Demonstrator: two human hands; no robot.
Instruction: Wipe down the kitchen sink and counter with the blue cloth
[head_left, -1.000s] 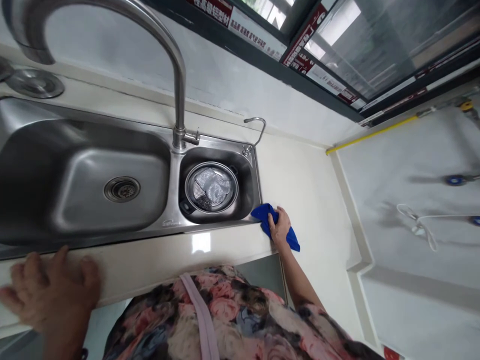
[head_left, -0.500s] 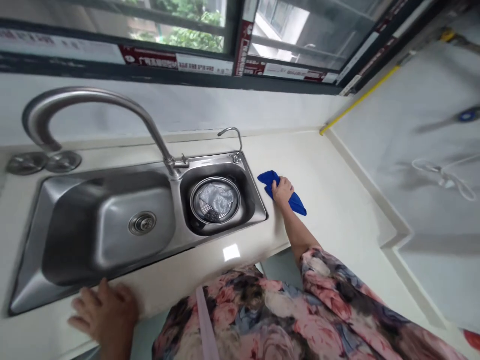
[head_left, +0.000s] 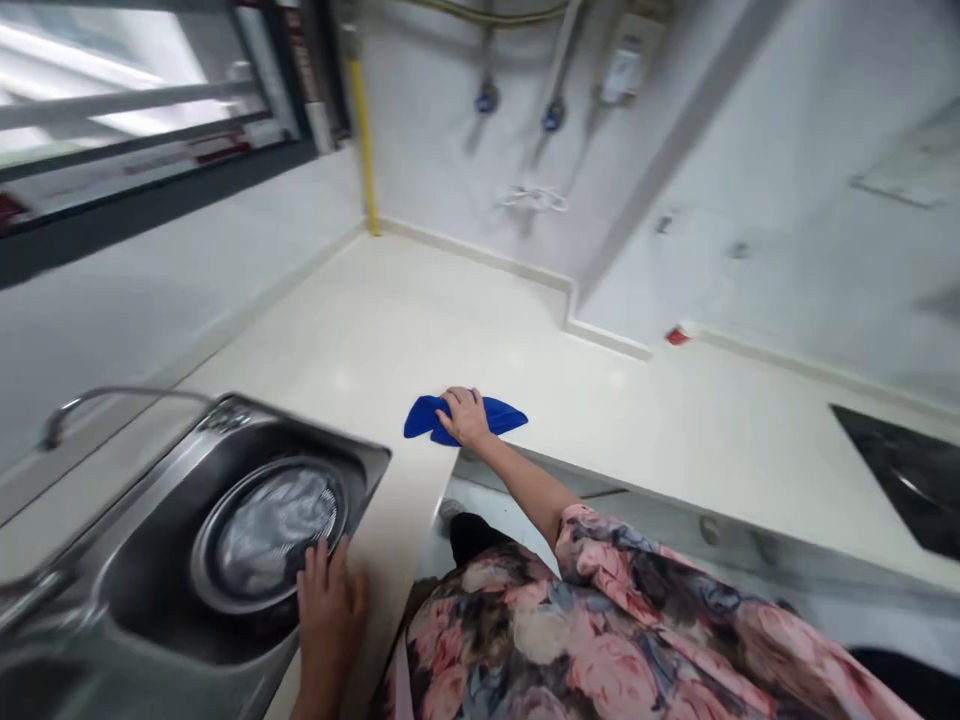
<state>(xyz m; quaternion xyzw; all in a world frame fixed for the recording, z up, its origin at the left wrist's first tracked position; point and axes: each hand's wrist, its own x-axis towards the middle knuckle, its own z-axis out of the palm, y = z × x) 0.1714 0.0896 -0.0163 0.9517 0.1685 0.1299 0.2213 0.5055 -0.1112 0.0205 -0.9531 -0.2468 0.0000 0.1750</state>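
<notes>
A blue cloth (head_left: 504, 414) lies bunched flat on the pale countertop (head_left: 480, 330), close to its inner front corner. My right hand (head_left: 465, 415) presses down on the middle of it with curved fingers, so part of the cloth is hidden beneath the palm. At the right rim of the sink (head_left: 367, 455) rests my left hand (head_left: 328, 600), empty, its fingers stretched out and slightly blurred. Just beyond those fingertips, inside the basin, sits a round metal colander (head_left: 330, 510) with a crumpled clear plastic bag (head_left: 274, 520) in it.
A thin curved faucet (head_left: 124, 393) rises at the sink's far corner. Pale counter runs right to a black cooktop (head_left: 904, 480). A small red object (head_left: 677, 336) lies by the wall. A yellow pipe (head_left: 364, 150) stands in the corner, and a white cord (head_left: 536, 199) hangs on the wall.
My view has swung to the right. My right hand and the cloth have moved along the counter to its inner corner. My left hand has shifted from the large basin's front to the small basin's side.
</notes>
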